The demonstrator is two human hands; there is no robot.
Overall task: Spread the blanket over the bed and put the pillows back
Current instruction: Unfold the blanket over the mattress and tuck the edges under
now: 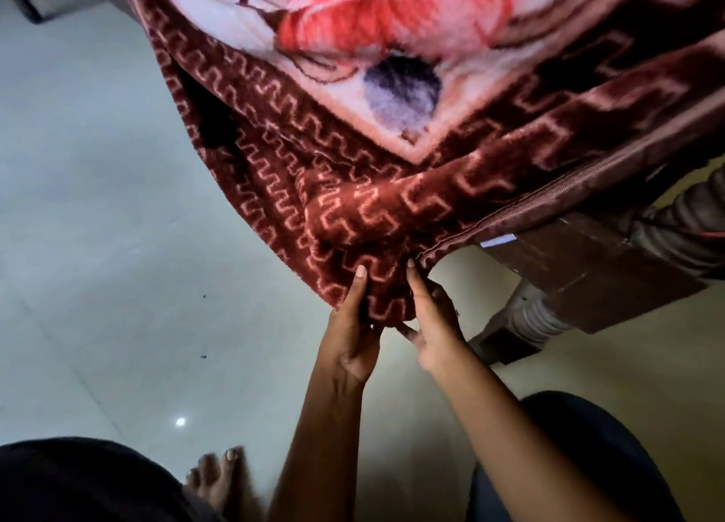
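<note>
Most of the view is taken by the maroon blanket (314,176), patterned with pale key shapes round a pink and red flower, draped over the bed's near corner and hanging toward the pale tiled floor (98,207). At right, the dark wooden bed frame (588,274) shows beneath the stitched hem. Both hands meet at the hanging corner. The left hand (353,341) has its grip closed on a bunched fold, and the right hand (435,325), just beside it, seems to pinch the hem, its fingers partly hidden. A bare foot (219,478) stands near, at lower left.
</note>
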